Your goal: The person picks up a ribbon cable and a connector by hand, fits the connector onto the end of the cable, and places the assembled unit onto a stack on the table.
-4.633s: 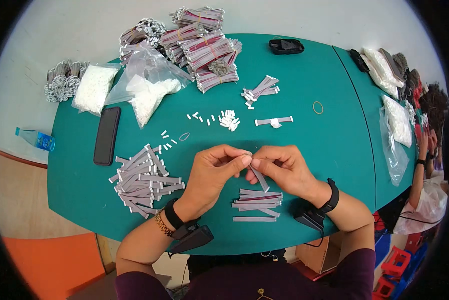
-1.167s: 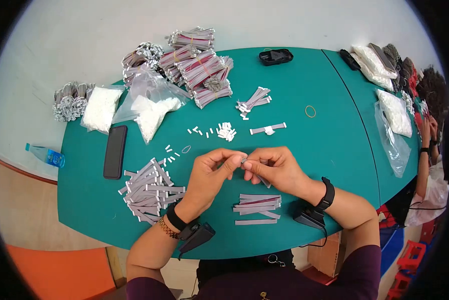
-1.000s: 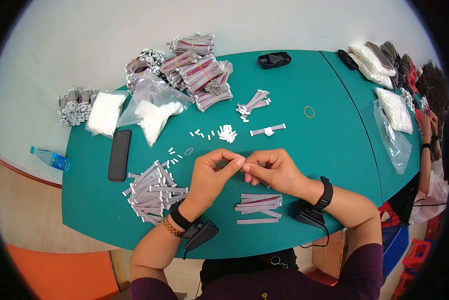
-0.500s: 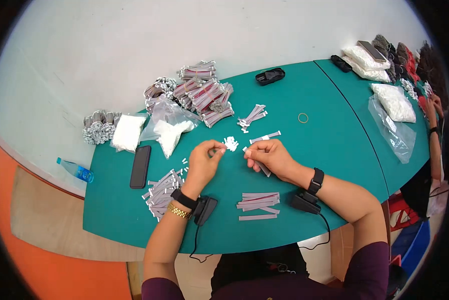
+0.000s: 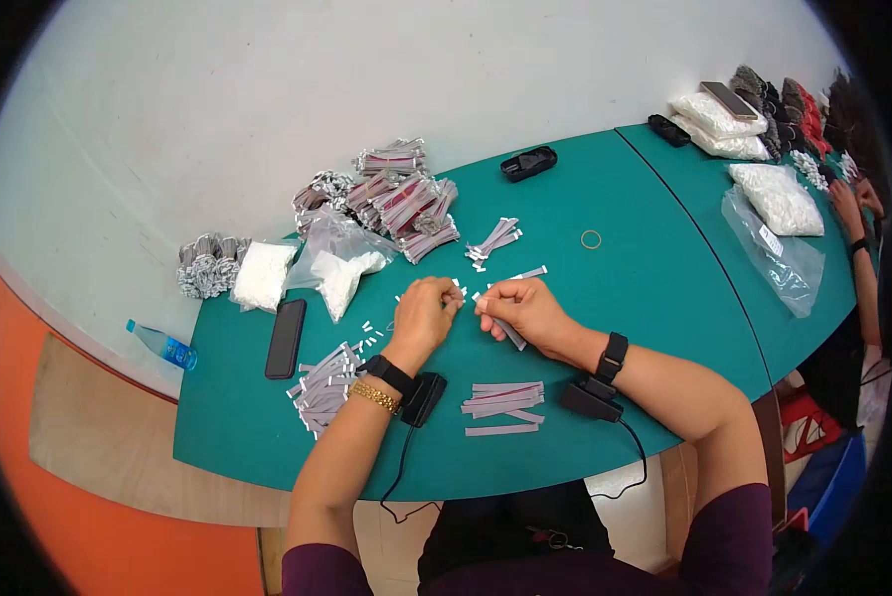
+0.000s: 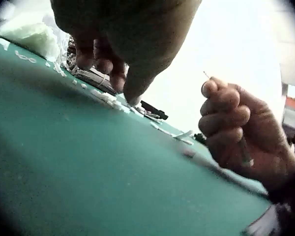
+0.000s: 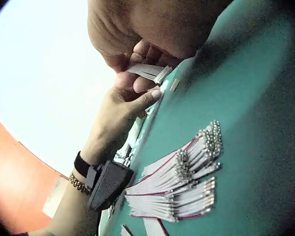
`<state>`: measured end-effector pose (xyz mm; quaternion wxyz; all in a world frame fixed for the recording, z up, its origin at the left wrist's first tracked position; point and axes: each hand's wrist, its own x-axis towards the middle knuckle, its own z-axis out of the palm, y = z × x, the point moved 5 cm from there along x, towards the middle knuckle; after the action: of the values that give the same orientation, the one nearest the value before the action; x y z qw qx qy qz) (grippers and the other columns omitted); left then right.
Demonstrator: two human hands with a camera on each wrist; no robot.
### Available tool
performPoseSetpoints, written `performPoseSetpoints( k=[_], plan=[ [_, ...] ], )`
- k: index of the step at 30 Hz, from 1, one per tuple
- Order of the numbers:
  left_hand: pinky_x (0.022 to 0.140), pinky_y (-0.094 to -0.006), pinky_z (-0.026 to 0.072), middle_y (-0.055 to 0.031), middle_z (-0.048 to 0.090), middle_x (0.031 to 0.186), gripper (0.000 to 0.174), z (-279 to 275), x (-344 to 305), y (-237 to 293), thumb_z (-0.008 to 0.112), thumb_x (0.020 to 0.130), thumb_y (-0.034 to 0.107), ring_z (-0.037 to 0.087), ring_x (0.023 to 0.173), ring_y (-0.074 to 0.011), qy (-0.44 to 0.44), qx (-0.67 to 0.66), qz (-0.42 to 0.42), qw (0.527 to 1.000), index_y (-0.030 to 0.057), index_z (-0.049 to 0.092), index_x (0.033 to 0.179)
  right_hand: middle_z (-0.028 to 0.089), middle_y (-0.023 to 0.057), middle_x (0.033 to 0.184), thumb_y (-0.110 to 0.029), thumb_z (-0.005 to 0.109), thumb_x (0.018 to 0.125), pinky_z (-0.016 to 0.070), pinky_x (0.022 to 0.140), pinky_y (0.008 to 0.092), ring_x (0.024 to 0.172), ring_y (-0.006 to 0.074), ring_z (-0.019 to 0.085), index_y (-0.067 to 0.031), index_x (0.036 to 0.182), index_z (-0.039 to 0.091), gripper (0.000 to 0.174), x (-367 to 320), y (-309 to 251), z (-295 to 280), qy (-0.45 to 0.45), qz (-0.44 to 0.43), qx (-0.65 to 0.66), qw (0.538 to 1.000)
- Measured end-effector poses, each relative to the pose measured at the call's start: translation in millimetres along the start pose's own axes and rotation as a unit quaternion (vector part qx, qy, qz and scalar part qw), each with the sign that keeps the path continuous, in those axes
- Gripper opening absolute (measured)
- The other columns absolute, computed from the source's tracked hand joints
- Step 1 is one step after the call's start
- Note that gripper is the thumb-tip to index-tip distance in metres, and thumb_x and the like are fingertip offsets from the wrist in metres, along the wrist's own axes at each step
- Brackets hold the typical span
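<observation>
My right hand [image 5: 527, 316] pinches a short grey ribbon cable [image 5: 510, 335] that hangs down from its fingers. In the right wrist view, a white connector [image 7: 162, 74] shows on one end of this cable [image 7: 145, 71]. My left hand [image 5: 424, 316] reaches down to the pile of small white connector housings [image 6: 105, 98], thumb and fingertips close together right at the pieces. I cannot tell whether a housing is between them. Nearest my body lies a row of ribbon cables [image 5: 502, 399], their bare metal-tipped ends [image 7: 214, 135] plain in the right wrist view.
A heap of ribbon cables with white ends [image 5: 324, 389] lies left, by a phone [image 5: 285, 338]. Bags of white pieces [image 5: 264, 276] and bundled cables [image 5: 406, 204] stand at the back. A rubber band [image 5: 591, 239] lies right. Another person's arm [image 5: 863, 278] shows far right.
Both hands were together at the cable; they have since parted. My left hand has moved to the white pile, while the right keeps the cable. The head view has shifted.
</observation>
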<state>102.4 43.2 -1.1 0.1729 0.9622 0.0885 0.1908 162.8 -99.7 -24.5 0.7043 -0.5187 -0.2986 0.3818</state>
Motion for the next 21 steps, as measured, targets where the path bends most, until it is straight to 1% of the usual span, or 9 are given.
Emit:
performPoseSetpoints(
  k=[2, 5, 6, 8, 11, 12, 15, 18, 21],
  plan=[
    [0.066, -0.0324, 0.0461, -0.0074, 0.064, 0.080, 0.008, -6, -3, 6, 0.069, 0.072, 0.008, 0.059, 0.074, -0.0212, 0.012, 0.010, 0.012, 1.000, 0.0039, 0.064, 0.077, 0.063, 0.0027, 0.069, -0.014, 0.058, 0.087, 0.0468, 0.053, 0.0204, 0.058, 0.0068, 0.056, -0.0034, 0.082, 0.064, 0.013, 0, -1, 0, 0.000, -0.005, 0.000, 1.000],
    [0.067, -0.0268, 0.0465, -0.0057, 0.064, 0.080, 0.008, -15, -8, 2, 0.067, 0.077, 0.008, 0.060, 0.076, -0.0141, -0.041, -0.194, -0.086, 0.976, 0.0023, 0.062, 0.080, 0.063, 0.0027, 0.069, -0.014, 0.058, 0.087, 0.0463, 0.053, 0.0199, 0.058, 0.0065, 0.056, -0.0031, 0.082, 0.064, 0.013, -1, -3, 2, 0.004, -0.001, -0.007, 1.000],
    [0.068, -0.0254, 0.0467, -0.0054, 0.064, 0.082, 0.009, -13, -12, -1, 0.066, 0.079, 0.008, 0.060, 0.078, -0.0126, -0.059, -0.308, -0.110, 0.943, 0.0022, 0.061, 0.083, 0.063, 0.0027, 0.069, -0.014, 0.058, 0.087, 0.0460, 0.052, 0.0197, 0.057, 0.0064, 0.056, -0.0029, 0.082, 0.064, 0.013, -2, -4, 3, 0.002, 0.001, -0.012, 1.000],
    [0.070, -0.0228, 0.0470, -0.0048, 0.064, 0.084, 0.010, -9, -23, -5, 0.064, 0.083, 0.008, 0.059, 0.080, -0.0097, -0.093, -0.522, -0.152, 0.834, 0.0020, 0.059, 0.090, 0.062, 0.0027, 0.069, -0.014, 0.058, 0.088, 0.0456, 0.052, 0.0192, 0.057, 0.0062, 0.056, -0.0024, 0.083, 0.064, 0.014, -2, -6, 5, -0.004, 0.002, -0.021, 1.000],
    [0.075, -0.0237, 0.0481, -0.0057, 0.063, 0.089, 0.015, -11, -37, -2, 0.061, 0.087, 0.009, 0.060, 0.082, -0.0115, -0.143, -0.633, -0.173, 0.741, 0.0022, 0.056, 0.099, 0.062, 0.0027, 0.068, -0.014, 0.059, 0.088, 0.0450, 0.052, 0.0186, 0.056, 0.0059, 0.056, -0.0020, 0.083, 0.064, 0.014, -4, -6, 10, -0.018, 0.007, -0.038, 0.999],
    [0.076, -0.0236, 0.0480, -0.0055, 0.063, 0.092, 0.016, -12, -42, -2, 0.062, 0.086, 0.009, 0.059, 0.083, -0.0112, -0.152, -0.653, -0.183, 0.719, 0.0026, 0.056, 0.099, 0.063, 0.0025, 0.068, -0.015, 0.059, 0.088, 0.0447, 0.051, 0.0186, 0.056, 0.0058, 0.056, -0.0023, 0.083, 0.064, 0.014, -5, -7, 11, -0.021, 0.008, -0.043, 0.999],
    [0.076, -0.0235, 0.0477, -0.0049, 0.063, 0.093, 0.016, -12, -49, -4, 0.062, 0.086, 0.008, 0.059, 0.084, -0.0110, -0.151, -0.691, -0.204, 0.677, 0.0023, 0.058, 0.101, 0.063, 0.0024, 0.068, -0.015, 0.059, 0.088, 0.0442, 0.051, 0.0185, 0.057, 0.0057, 0.056, -0.0032, 0.083, 0.064, 0.014, -6, -8, 14, -0.034, 0.020, -0.066, 0.997],
    [0.076, -0.0229, 0.0459, -0.0040, 0.062, 0.094, 0.022, -8, -56, -8, 0.063, 0.086, 0.009, 0.057, 0.085, -0.0103, -0.157, -0.700, -0.205, 0.666, 0.0014, 0.060, 0.105, 0.063, 0.0024, 0.068, -0.015, 0.059, 0.089, 0.0442, 0.051, 0.0185, 0.057, 0.0055, 0.056, -0.0033, 0.083, 0.064, 0.014, -9, -8, 20, -0.055, 0.044, -0.086, 0.994],
    [0.076, -0.0237, 0.0475, -0.0050, 0.063, 0.093, 0.018, -5, -59, -8, 0.061, 0.086, 0.005, 0.059, 0.083, -0.0119, -0.162, -0.715, -0.203, 0.649, 0.0016, 0.061, 0.103, 0.063, 0.0025, 0.069, -0.015, 0.058, 0.090, 0.0447, 0.052, 0.0188, 0.059, 0.0054, 0.056, -0.0025, 0.084, 0.064, 0.015, -13, -11, 27, -0.074, 0.050, -0.101, 0.991]
  ],
)
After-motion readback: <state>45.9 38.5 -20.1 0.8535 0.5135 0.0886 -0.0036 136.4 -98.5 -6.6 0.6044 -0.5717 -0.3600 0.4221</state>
